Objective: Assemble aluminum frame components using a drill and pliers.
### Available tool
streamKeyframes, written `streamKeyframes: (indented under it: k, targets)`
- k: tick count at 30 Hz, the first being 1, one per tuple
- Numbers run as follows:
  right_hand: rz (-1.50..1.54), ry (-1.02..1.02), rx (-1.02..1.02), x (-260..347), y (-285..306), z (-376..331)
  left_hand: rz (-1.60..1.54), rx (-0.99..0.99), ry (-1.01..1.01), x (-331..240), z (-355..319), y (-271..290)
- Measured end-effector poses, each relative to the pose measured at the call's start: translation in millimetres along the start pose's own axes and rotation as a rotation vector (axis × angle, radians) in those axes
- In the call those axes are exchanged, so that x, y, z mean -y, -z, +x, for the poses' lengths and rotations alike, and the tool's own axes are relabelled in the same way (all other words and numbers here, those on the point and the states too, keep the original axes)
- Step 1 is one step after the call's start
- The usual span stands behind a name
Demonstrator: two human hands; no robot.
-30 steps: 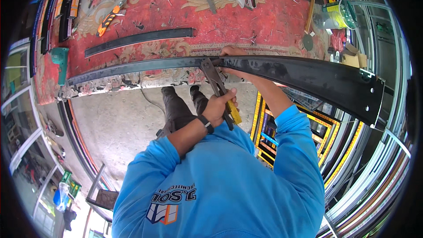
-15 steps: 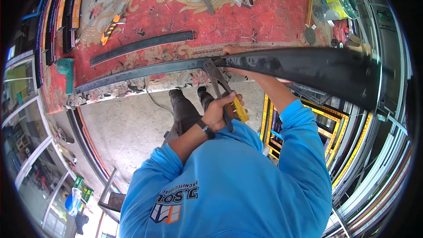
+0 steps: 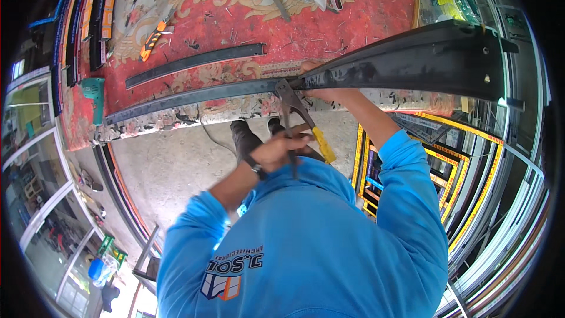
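Note:
My left hand [image 3: 275, 152], smeared by motion, is closed on the dark handle of a hand riveter [image 3: 292, 103]. The riveter's yellow-gripped handle stands apart from that hand. Its head meets the place where a long dark metal profile [image 3: 194, 99] joins a wide black metal profile [image 3: 400, 68]. My right hand [image 3: 323, 93] is wrapped round the black profile just right of the riveter's head. Its fingertips show past the far edge, and the profile hides the rest of the fingers.
On the red carpeted table [image 3: 353, 29] lie a short dark strip [image 3: 197, 65], an orange utility knife [image 3: 152, 41], a green power tool [image 3: 93, 99] and scattered thin metal bits. Yellow-taped frames [image 3: 456, 185] stand below right. A green-rimmed container [image 3: 456, 5] sits at far right.
The riveter's handles have spread, and my left hand has moved left with the dark one. The black profile's right end has swung up and away. My right hand keeps its hold.

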State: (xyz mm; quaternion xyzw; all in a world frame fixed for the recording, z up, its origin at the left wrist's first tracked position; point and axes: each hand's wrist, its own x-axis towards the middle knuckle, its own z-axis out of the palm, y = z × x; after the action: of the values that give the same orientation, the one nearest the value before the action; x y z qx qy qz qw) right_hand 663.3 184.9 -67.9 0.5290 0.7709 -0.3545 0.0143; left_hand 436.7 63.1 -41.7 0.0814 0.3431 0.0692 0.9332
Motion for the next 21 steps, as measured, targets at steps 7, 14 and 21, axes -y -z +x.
streamKeyframes:
  k: [7,14,21]
  targets:
    - [0.095,0.043,-0.064,-4,-5,-2,-0.653,-0.013,-0.247,14,39,-50]
    - [0.111,0.087,-0.085,-16,-12,-2,0.065,-0.110,-0.121,9,7,-13]
    - [0.192,0.064,-0.133,-29,-29,-4,-0.140,0.036,-0.018,-3,6,-11]
